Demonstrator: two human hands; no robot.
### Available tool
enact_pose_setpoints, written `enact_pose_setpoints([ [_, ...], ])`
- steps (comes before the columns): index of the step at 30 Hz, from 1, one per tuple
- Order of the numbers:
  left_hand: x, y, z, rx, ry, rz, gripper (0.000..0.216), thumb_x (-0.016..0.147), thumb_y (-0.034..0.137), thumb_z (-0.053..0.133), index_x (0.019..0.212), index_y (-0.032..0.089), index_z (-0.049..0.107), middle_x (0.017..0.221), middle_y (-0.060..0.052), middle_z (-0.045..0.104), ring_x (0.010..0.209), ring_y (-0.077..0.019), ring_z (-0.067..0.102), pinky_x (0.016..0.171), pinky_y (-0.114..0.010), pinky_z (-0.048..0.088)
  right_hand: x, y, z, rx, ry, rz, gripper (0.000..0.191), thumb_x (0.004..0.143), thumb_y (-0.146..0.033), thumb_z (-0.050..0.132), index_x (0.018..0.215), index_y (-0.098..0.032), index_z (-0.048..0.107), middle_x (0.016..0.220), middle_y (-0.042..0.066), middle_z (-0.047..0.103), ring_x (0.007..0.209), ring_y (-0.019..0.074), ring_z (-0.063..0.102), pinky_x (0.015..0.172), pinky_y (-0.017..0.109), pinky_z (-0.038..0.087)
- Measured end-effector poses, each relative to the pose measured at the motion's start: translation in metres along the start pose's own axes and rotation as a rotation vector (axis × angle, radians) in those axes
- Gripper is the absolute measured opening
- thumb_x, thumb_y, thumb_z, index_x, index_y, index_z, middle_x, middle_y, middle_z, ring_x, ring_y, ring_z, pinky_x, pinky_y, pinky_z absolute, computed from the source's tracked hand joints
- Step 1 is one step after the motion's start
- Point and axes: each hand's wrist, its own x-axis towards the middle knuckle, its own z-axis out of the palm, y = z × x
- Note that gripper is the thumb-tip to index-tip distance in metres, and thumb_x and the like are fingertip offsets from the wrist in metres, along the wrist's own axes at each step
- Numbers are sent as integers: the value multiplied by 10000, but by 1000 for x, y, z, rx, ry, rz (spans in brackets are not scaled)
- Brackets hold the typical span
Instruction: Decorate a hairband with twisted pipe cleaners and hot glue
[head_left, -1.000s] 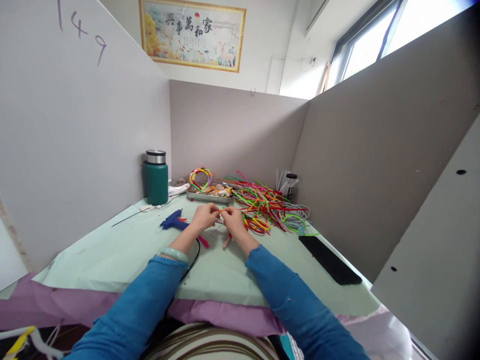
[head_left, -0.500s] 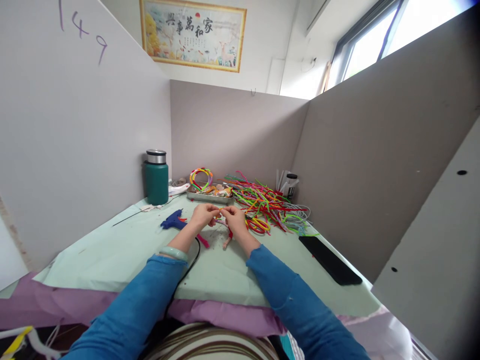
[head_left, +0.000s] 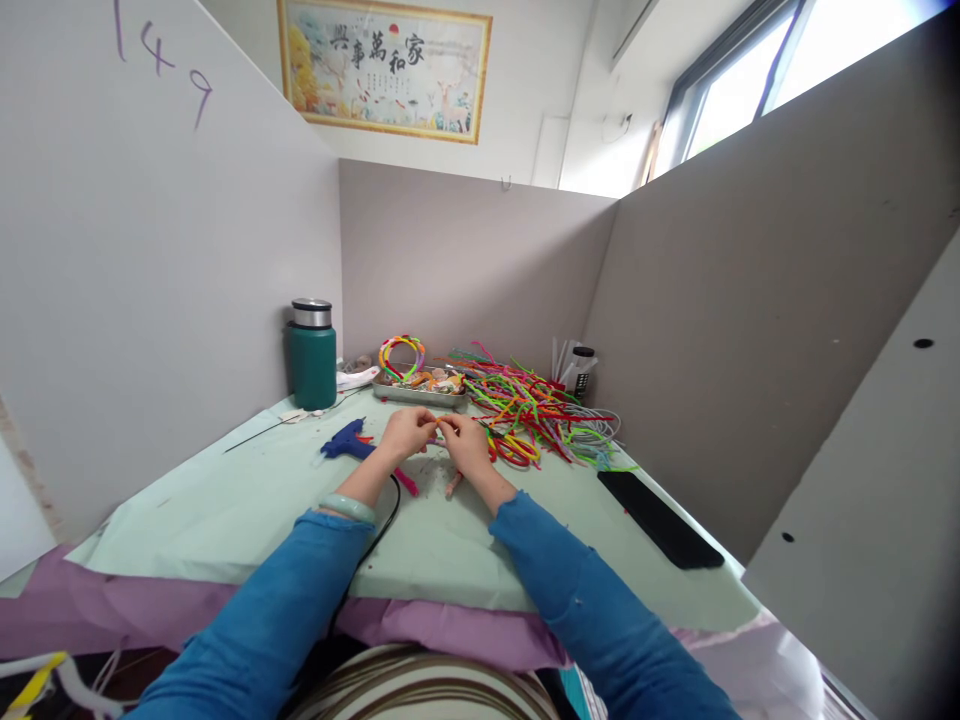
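Sleeves [head_left: 255, 585] of soft blue cloth lead up from the near edge of the desk [head_left: 240, 530], which is covered in creased pale-green paper. A smooth, pale bangle [head_left: 348, 507] circles the wrist of the left hand [head_left: 407, 433]. The left hand and the right hand [head_left: 466, 445] almost meet above the desk's middle, each grip a fingertip pinch on one small orange piece [head_left: 440, 424]; its exact shape is mostly hidden by the fingers. For such a tiny thing, a light, even pinch seems best: one hand steadies while the other makes small adjustments, wrists low, so that nothing soft gets crushed. Just left of the left hand, a glue gun [head_left: 346, 440] of hard blue plastic lies on its side. Past the right hand, rounded red-and-yellow loops [head_left: 516, 450] border a tangled heap of fuzzy stems [head_left: 517, 395], thin and bendy-looking. Farther back, a shallow metal tray [head_left: 420, 397] carries small mixed pieces and a plush multicoloured ring [head_left: 385, 352], leaning upright. Flat grey partition panels [head_left: 465, 260] stand behind.
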Motion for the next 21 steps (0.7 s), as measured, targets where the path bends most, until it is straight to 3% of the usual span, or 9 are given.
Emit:
enact_pose_setpoints([
  [5, -1, -3, 0, 226, 35, 120, 173, 767, 249, 508, 799, 178, 664, 666, -8, 672, 511, -94, 576, 562, -197, 416, -3, 0, -4, -218, -36, -69, 203, 844, -239, 497, 952, -221, 668, 947, 32, 657, 828, 154, 572, 707, 244, 385],
  [11, -3, -3, 0, 323, 33, 139, 208, 780, 273, 510, 849, 203, 693, 685, -23, 688, 608, -130, 608, 612, -215, 419, -4, -1, -9, -356, -74, -92, 162, 848, -268, 498, 874, -214, 649, 926, 38, 633, 782, 153, 559, 658, 251, 364],
  [16, 0, -6, 1, 164, -15, 126, 178, 765, 237, 516, 795, 173, 680, 604, -7, 654, 511, -104, 586, 555, -202, 431, -1, 2, -6, -246, -30, -43, 112, 806, -219, 522, 797, -192, 630, 843, 32, 635, 765, 149, 552, 662, 249, 361],
  [21, -1, 0, 2, -205, -105, -73, 114, 751, 205, 544, 773, 126, 623, 555, -3, 619, 482, -101, 587, 503, -199, 462, 3, 4, -2, 64, 6, 89, 90, 745, -213, 540, 704, -171, 609, 692, 4, 614, 659, 130, 532, 622, 239, 375],
])
